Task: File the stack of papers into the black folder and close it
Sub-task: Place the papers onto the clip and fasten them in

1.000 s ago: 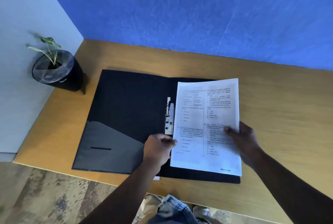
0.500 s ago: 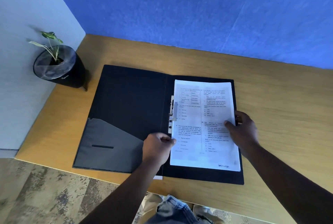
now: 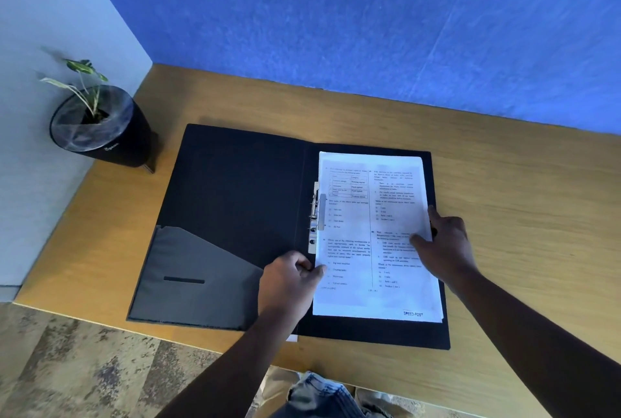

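Note:
The black folder (image 3: 235,202) lies open on the wooden desk, with a grey pocket (image 3: 188,276) on its left flap. The stack of printed papers (image 3: 366,232) rests flat on the right flap, its left edge against the metal clip (image 3: 315,216) at the spine. My left hand (image 3: 289,279) pinches the stack's lower left edge. My right hand (image 3: 443,246) grips the right edge, thumb on top of the page and fingers beneath.
A black pot with a small green plant (image 3: 97,125) stands at the desk's far left corner against the pale wall. The blue wall runs along the back. The desk's (image 3: 521,216) front edge is just below the folder; floor and jeans show beneath.
The papers, earlier tilted and sticking out past the folder's top right, have been squared up and lowered flat onto the right flap. Both hands stayed on the stack's edges.

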